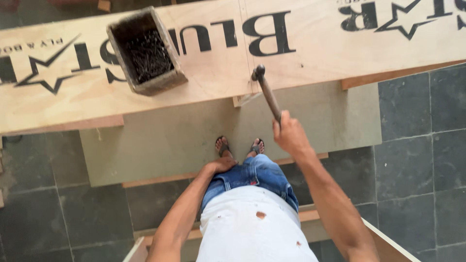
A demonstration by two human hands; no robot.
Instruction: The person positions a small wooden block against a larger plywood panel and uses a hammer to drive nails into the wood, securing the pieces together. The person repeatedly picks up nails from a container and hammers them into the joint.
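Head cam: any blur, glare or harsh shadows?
Head view: soft even daylight, no glare; hammer and right hand slightly motion-softened; plywood board print sharp; nail box interior dark; faint wide-angle bend at edges.

The right hand [290, 135] is raised in front of the body, its arm stretched forward and nearly straight, fingers curled tight in a closed grip around a handle. The left hand [222, 165] rests palm-down on the left thigh, its arm bent slightly at the elbow.
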